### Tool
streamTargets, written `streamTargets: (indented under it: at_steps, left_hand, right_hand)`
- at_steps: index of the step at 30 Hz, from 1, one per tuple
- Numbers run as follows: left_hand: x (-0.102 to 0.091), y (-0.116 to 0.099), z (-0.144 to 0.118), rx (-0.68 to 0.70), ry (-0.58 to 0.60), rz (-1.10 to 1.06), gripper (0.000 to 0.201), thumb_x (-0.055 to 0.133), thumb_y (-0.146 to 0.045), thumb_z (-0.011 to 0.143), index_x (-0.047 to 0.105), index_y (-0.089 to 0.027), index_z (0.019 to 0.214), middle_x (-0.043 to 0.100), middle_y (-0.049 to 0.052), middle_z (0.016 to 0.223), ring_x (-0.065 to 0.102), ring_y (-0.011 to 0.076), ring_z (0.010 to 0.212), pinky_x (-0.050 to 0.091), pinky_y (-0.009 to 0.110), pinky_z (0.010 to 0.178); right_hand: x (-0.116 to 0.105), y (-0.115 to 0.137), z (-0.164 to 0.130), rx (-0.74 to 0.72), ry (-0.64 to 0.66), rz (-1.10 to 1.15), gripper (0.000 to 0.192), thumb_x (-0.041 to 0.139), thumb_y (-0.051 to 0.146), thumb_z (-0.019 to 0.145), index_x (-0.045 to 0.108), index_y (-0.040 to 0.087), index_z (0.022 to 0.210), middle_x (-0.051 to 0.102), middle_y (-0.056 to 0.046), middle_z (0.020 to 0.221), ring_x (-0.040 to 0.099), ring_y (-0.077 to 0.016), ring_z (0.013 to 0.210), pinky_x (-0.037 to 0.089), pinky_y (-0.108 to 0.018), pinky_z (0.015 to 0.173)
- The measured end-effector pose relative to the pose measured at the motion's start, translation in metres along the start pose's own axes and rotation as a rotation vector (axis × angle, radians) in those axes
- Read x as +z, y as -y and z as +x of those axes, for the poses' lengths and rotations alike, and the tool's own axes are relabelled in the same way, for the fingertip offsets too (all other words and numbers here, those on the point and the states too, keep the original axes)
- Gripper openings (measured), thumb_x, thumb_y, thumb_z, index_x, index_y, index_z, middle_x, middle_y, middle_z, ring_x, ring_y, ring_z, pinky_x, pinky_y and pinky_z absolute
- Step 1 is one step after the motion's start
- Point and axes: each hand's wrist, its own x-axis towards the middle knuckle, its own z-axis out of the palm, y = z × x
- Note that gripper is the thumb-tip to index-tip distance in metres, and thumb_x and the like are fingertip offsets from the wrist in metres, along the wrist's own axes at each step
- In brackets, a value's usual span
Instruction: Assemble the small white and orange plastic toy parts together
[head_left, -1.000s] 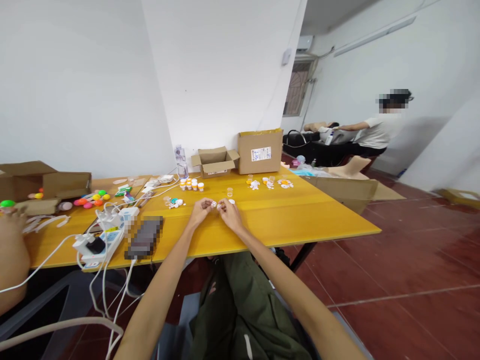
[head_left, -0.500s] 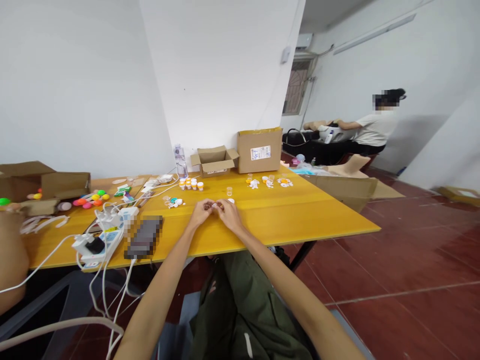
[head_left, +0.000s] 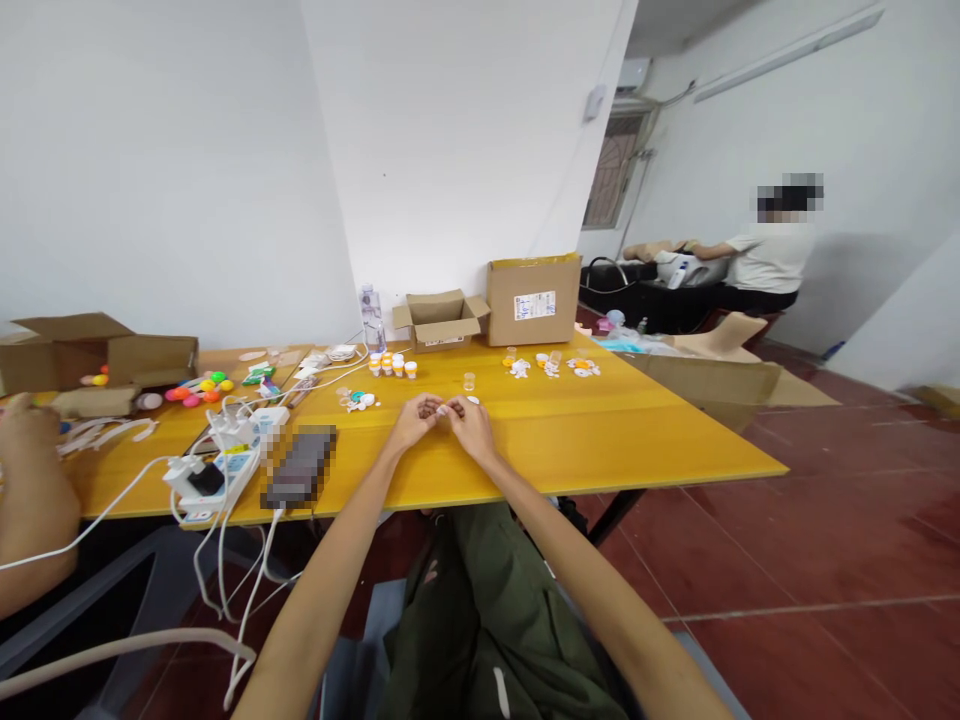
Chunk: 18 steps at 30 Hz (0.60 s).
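Note:
My left hand (head_left: 416,421) and my right hand (head_left: 471,428) meet fingertip to fingertip just above the table. A small white piece (head_left: 442,410) shows at the fingertips of my right hand, pinched there; its kind is too small to tell. The fingers of my left hand curl in beside it, and what they hold, if anything, is hidden. Just beyond my right hand lies a white disc-like cap (head_left: 473,400). Behind that stands a small clear cup (head_left: 469,381). Left of it, several small orange-and-white jars (head_left: 392,366) stand grouped.
White and orange small parts (head_left: 519,368) lie in piles at the back right; white and teal ones (head_left: 361,401) sit left. Cardboard boxes (head_left: 534,305) line the wall. A phone (head_left: 301,468) and cabled power strip (head_left: 238,465) are at left. Another person's arm (head_left: 34,500) reaches in.
The whole view has shifted, so things appear slightly further right. My hands stay together over the table, with the fingers slightly rearranged around the small white piece.

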Motion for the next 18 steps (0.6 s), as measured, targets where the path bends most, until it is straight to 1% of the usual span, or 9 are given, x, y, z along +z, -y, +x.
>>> streamTargets:
  at_steps: [4,7,10,13,18]
  left_hand:
    - [0.0006,-0.0016,-0.0010,-0.017,0.003,-0.012,0.021,0.082,-0.027,0.063,0.067,-0.019,0.074,0.071,0.003,0.072,0.067,0.0175,0.072,0.054,0.031,0.074]
    - [-0.0004,-0.0006,-0.0012,-0.044,0.026,0.004,0.019,0.080,-0.031,0.065,0.067,-0.018,0.068,0.068,0.002,0.063,0.064,0.0174,0.064,0.053,0.030,0.067]
    - [-0.0017,0.0009,-0.0009,-0.051,0.015,0.023,0.019,0.079,-0.032,0.065,0.066,-0.019,0.065,0.066,0.000,0.058,0.061,0.0159,0.058,0.051,0.028,0.062]
    - [-0.0024,0.0017,-0.0003,-0.032,0.003,0.041,0.018,0.078,-0.032,0.065,0.066,-0.019,0.065,0.065,0.000,0.056,0.059,0.0150,0.056,0.049,0.027,0.059]
    - [-0.0026,0.0006,-0.0004,-0.034,0.023,0.063,0.014,0.076,-0.029,0.067,0.067,-0.019,0.064,0.064,0.000,0.055,0.058,0.0147,0.055,0.048,0.027,0.059]
  right_hand:
    - [0.0029,-0.0066,0.0016,0.102,-0.019,0.245,0.016,0.054,0.031,0.083,0.061,0.022,0.072,0.070,-0.002,0.070,0.066,-0.0180,0.063,0.056,-0.028,0.055]
    - [0.0053,-0.0095,0.0022,0.130,-0.030,0.351,0.017,0.056,0.034,0.081,0.060,0.022,0.070,0.069,-0.001,0.066,0.066,-0.0179,0.061,0.056,-0.028,0.052]
    - [0.0056,-0.0092,0.0023,0.134,-0.030,0.367,0.017,0.058,0.035,0.079,0.061,0.021,0.069,0.068,-0.001,0.065,0.065,-0.0174,0.059,0.056,-0.027,0.050]
    - [0.0037,-0.0067,0.0019,0.113,-0.021,0.346,0.017,0.058,0.036,0.078,0.063,0.022,0.070,0.068,-0.001,0.068,0.065,-0.0171,0.062,0.054,-0.025,0.048]
    - [0.0008,-0.0021,0.0009,0.102,-0.013,0.355,0.019,0.055,0.036,0.079,0.066,0.022,0.072,0.068,-0.001,0.067,0.064,-0.0174,0.063,0.055,-0.026,0.051]
